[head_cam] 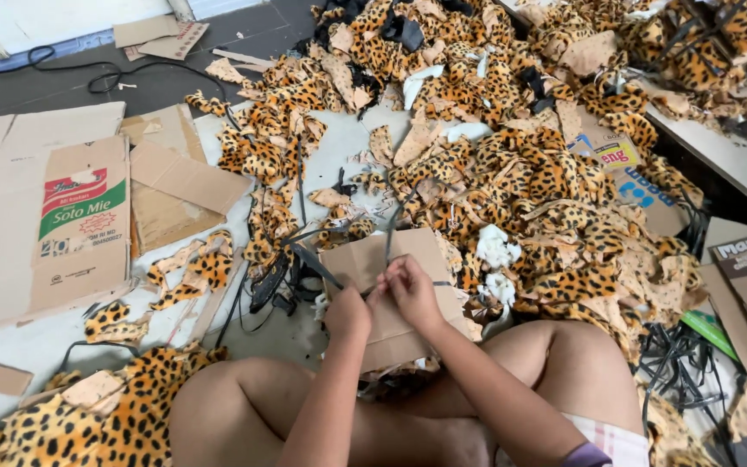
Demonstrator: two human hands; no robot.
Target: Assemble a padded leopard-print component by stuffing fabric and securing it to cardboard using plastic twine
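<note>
Between my knees, over a flat piece of brown cardboard (391, 294) lying on the floor, I hold a thin dark strip (388, 227) that rises from my fingers toward the heap ahead. My right hand (410, 290) is closed around its lower part in a pinch of thumb and fingers. My left hand (347, 310) is also closed, touching the right, gripping what seems to be the same strip or a second dark strip (313, 264) that runs off to the upper left; I cannot tell which.

Handling judgement: the strip looks light, narrow and flexible, likely plastic or elastic. It should bend easily and may slip through dry fingers, so a pinch close to the working end gives the best control. It does not appear fragile.

Surrounding material: a large pile of leopard-print fabric scraps (512, 173) lies just beyond the cardboard, soft and limp, with tufts of white stuffing (496, 246) near my right hand. Flattened cartons (54, 225) lie well to the left. Loose black cables (680, 363) lie beside my right leg.
</note>
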